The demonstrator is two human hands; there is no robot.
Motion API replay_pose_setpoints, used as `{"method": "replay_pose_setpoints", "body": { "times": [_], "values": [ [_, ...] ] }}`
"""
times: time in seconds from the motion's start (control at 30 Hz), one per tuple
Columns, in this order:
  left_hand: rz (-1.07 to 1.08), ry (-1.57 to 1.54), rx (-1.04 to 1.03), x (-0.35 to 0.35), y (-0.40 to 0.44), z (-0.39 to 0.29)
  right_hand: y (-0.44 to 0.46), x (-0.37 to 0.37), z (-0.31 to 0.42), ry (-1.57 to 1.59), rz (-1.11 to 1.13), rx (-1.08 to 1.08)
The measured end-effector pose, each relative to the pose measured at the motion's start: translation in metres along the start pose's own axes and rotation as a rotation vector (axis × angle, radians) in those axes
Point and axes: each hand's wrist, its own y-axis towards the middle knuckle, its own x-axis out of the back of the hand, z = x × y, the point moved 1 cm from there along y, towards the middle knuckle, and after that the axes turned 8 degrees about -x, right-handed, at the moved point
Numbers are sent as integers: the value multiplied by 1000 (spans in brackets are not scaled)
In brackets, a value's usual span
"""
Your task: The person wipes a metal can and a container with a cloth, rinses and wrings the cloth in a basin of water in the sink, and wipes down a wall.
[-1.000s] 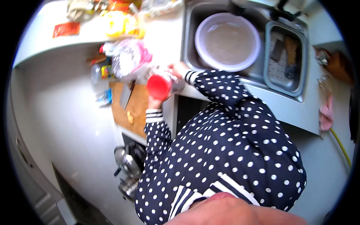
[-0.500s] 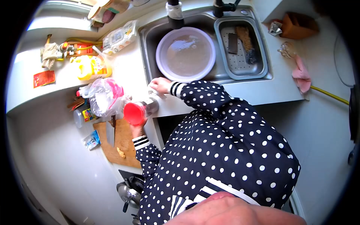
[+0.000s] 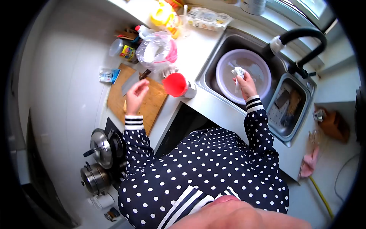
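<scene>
Over the lavender basin [image 3: 222, 82] of water in the sink, my right hand [image 3: 248, 84] is closed on a crumpled white cloth or tissue [image 3: 239, 71], whose exact kind I cannot make out. My left hand [image 3: 136, 97] hovers above the wooden cutting board [image 3: 152, 103], fingers loosely apart with nothing in them. Close to its fingertips is the dark handle of a kitchen knife [image 3: 130, 83] lying on the board. A clear jar [image 3: 190, 91] with a red top [image 3: 175, 84] stands at the counter edge beside the board. A small yellowish piece [image 3: 125, 106] is partly hidden behind my left hand.
A clear plastic bag [image 3: 152, 51] with something pink stands behind the board, beside a lidded tub [image 3: 117, 47]. Pots [image 3: 102, 149] are at the lower left. The black faucet [image 3: 305, 34] arches near the basin; a grey drain tray [image 3: 284, 128] sits in the sink's right side.
My left hand has let go of the red-topped jar and moved over the board. My right hand has carried the white cloth or tissue from the counter to above the basin. The view has turned.
</scene>
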Motion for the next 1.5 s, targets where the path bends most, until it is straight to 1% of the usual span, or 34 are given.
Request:
{"method": "replay_pose_setpoints", "body": {
  "times": [0.03, 0.1, 0.13, 0.17, 0.2, 0.23, 0.27, 0.37, 0.43, 0.47, 0.53, 0.63, 0.73, 0.77, 0.87, 0.9, 0.97, 1.0, 1.07, 1.13, 1.17, 1.23, 1.37, 1.47, 1.5],
  "values": [
    [-12, 35, -90, 7, 19, -11, 8, -14, 9, -37, 27, 35],
    [-29, 102, -161, 15, 61, -37, 21, -55, 34, -121, 49, 136],
    [-62, 126, -247, 19, 85, -39, 29, -75, 48, -162, 55, 189],
    [-80, 153, -263, 21, 109, -46, 43, -93, 63, -257, 92, 233],
    [-76, 191, -325, 22, 137, -45, 53, -111, 76, -351, 125, 271],
    [-76, 288, -312, 24, 164, -43, 63, -126, 89, -394, 96, 296],
    [-73, 333, -347, 24, 192, -34, 75, -139, 98, -399, 74, 307],
    [-32, 538, -423, 10, 275, 2, 107, -159, 104, -389, 36, 245],
    [1, 674, -393, -9, 313, 3, 119, -165, 103, -400, 32, 221],
    [59, 768, -294, -17, 333, 8, 127, -164, 100, -402, 46, 227],
    [57, 884, -269, -34, 365, 18, 139, -163, 95, -438, -4, 216],
    [0, 888, -140, -52, 395, 33, 145, -165, 101, -393, -12, 199],
    [-130, 839, -255, -55, 420, 50, 151, -183, 115, -359, -5, 210],
    [-262, 784, -439, -57, 423, 59, 155, -194, 120, -357, -8, 221],
    [-39, 727, -503, -47, 420, 44, 182, -228, 139, -299, -15, 313],
    [-95, 684, -519, -49, 422, 52, 201, -238, 142, -279, -10, 317],
    [-105, 701, -585, -48, 425, 69, 244, -262, 146, -249, -3, 327],
    [-114, 706, -620, -46, 428, 75, 258, -275, 147, -165, 24, 293],
    [-94, 714, -638, -48, 422, 71, 272, -292, 150, 5, 91, 233],
    [-54, 720, -661, -47, 420, 71, 286, -307, 152, -2, 51, 188],
    [-23, 685, -606, -47, 419, 72, 292, -312, 152, -7, 35, 174],
    [-30, 701, -630, -46, 418, 72, 285, -321, 158, 8, 11, 156],
    [-42, 713, -657, -46, 415, 71, 305, -326, 155, 136, 54, 234],
    [-48, 742, -669, -47, 416, 69, 310, -327, 159, 52, -2, 257],
    [-49, 744, -669, -48, 417, 69, 311, -329, 160, 78, 7, 265]
  ]
}}
